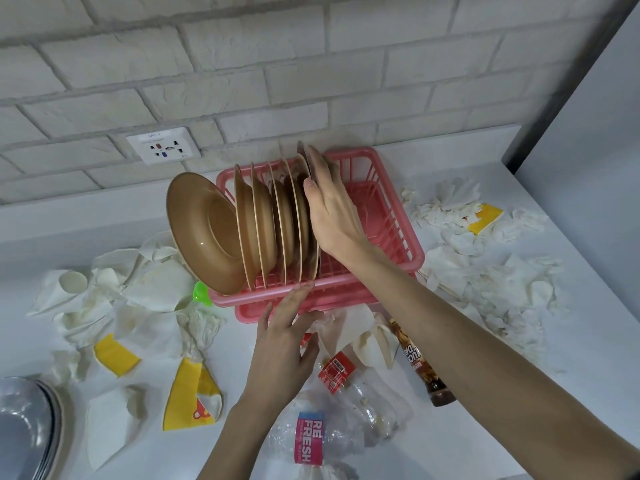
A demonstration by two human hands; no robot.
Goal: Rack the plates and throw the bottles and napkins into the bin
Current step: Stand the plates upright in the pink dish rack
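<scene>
Several brown plates point(258, 223) stand on edge in a pink dish rack point(388, 216) on the white counter. My right hand point(330, 209) holds the rightmost plate by its rim, thumb in front and fingers behind it. With straight fingers, my left hand point(282, 344) touches the rack's front rim and holds nothing. Near me lie a clear bottle with a pink label point(311, 441), a clear bottle with a red label point(349, 379) and a brown bottle point(424, 368). Crumpled white napkins point(138, 299) lie left of the rack; more napkins point(491, 271) lie to its right.
Yellow wrappers point(188, 396) lie among the napkins. A stack of grey plates point(26, 431) sits at the bottom left corner. A wall socket point(162, 145) is set in the white brick wall behind the rack. A green piece point(201, 292) pokes out beside the rack.
</scene>
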